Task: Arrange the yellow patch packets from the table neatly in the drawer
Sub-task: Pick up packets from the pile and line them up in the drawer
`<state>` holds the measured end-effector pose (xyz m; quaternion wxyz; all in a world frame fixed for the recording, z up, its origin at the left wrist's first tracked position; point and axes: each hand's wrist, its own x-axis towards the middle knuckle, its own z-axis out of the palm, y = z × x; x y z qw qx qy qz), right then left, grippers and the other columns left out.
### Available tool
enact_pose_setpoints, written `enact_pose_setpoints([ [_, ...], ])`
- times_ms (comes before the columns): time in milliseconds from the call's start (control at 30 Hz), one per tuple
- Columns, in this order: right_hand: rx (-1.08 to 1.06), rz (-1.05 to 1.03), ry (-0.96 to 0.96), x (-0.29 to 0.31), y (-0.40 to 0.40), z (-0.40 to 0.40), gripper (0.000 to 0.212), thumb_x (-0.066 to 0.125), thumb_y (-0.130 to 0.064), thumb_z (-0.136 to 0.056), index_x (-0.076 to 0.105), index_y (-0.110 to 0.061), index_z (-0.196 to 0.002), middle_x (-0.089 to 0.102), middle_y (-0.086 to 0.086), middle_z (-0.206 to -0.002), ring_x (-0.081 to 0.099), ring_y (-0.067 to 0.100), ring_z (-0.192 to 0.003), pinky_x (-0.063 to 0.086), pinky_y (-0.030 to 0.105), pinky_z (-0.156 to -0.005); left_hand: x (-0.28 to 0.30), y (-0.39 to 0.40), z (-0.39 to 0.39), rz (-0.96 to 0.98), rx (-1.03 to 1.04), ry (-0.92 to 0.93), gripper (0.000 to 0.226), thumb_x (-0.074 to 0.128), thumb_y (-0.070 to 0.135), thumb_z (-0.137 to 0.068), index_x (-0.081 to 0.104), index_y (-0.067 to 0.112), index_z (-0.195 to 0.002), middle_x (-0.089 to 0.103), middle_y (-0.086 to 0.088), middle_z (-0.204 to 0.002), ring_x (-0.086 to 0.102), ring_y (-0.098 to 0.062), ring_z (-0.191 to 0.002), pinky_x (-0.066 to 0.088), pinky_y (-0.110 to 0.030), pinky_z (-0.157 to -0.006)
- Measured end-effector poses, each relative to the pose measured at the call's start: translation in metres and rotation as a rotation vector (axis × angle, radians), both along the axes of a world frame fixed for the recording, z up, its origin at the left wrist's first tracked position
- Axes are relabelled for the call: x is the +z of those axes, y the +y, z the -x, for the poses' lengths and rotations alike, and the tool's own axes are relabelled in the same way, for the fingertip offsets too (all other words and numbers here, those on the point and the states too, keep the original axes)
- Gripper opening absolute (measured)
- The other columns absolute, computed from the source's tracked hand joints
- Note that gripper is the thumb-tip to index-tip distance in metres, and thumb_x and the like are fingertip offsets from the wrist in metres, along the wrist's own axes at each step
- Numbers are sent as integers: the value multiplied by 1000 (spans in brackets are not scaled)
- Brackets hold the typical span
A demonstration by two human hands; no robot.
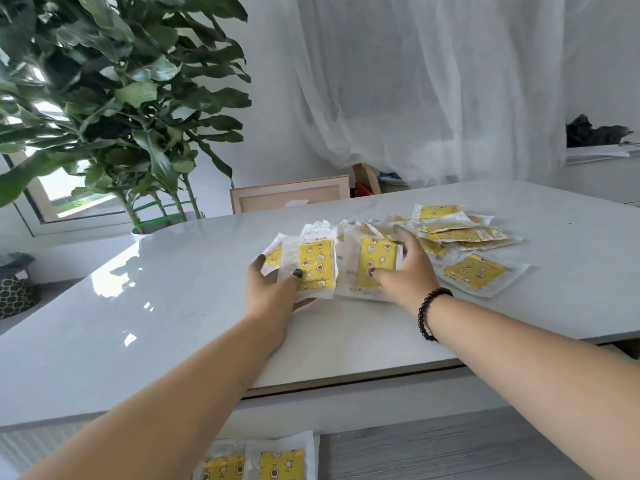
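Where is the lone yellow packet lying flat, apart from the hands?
Head view: the flat yellow star-print packet lies on the white table, right of the right hand.

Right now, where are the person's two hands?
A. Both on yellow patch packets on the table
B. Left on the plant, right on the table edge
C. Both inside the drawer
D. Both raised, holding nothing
A: the left hand grips a small stack of packets and the right hand holds another packet, both on the white table at the near edge of the packet pile.
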<state>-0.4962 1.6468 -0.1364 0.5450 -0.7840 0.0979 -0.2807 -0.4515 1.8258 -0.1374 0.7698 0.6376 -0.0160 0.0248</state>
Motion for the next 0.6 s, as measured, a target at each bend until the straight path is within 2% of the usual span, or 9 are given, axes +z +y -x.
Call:
enact_pose_setpoints([
  [67,-46,-184,-137,4,-1,4,77,62,4,-80,31,-24,-144,39,-6,-135,49,1,-100,38,-2,-59,-1,2,0,-184,8,-66,76,59,-7,-87,26,25,-148,63,1,-117,66,-20,-97,55,-37,-84],
  [100,-73,-266,-199,5,-1,6,74,60,6,-81,32,-23,-143,40,-6,-129,49,-3,-88,38,-3,-53,-2,1,1,-285,0,-114,72,59,-6,-86,33,25,-146,63,1,-116,64,-20,-100,53,-36,-88],
  [167,-80,-361,-263,7,2,9,72,59,8,-81,34,-21,-141,40,-7,-122,48,-7,-82,38,-3,-52,-2,-2,5,-448,-46,-195,51,56,-5,-85,53,25,-126,67,3,-108,63,-15,-95,51,-27,-80],
  [233,-6,-320,-247,6,10,9,72,62,8,-79,35,-21,-139,42,-9,-123,52,-4,-94,41,-1,-63,0,-5,9,-521,-97,-222,38,52,-3,-85,62,26,-107,69,6,-99,63,-13,-91,49,-19,-71],
  [300,77,-174,-179,1,20,7,71,64,5,-78,38,-24,-137,44,-10,-125,50,5,-111,42,6,-73,-1,-3,9,-500,-132,-213,35,52,-2,-83,65,27,-99,71,4,-97,65,-15,-92,53,-20,-76],
  [367,102,-41,-129,-2,26,4,66,65,2,-79,41,-25,-135,46,-9,-128,46,7,-117,41,6,-85,0,-2,8,-373,-194,-185,36,50,-5,-81,67,21,-98,72,-6,-101,67,-29,-99,55,-40,-89],
  [433,70,41,-100,-2,29,2,57,67,-2,-81,47,-22,-131,46,-6,-133,42,7,-124,33,11,-98,1,-3,10,-247,-234,-163,35,43,-12,-85,65,11,-101,70,-13,-102,67,-35,-97,54,-49,-88],
  [500,34,51,-75,-2,29,0,57,70,-8,-81,47,-22,-131,44,-4,-134,42,8,-125,33,16,-100,2,-4,11,-202,-261,-166,33,38,-15,-88,61,7,-97,68,-12,-94,66,-30,-85,57,-43,-77],
  [600,-10,15,-19,-3,28,-2,78,76,-20,-78,32,-20,-142,35,0,-141,40,14,-129,34,21,-102,3,-4,13,-211,-306,-179,30,37,-15,-88,58,7,-91,67,-8,-83,67,-20,-70,58,-31,-61],
])
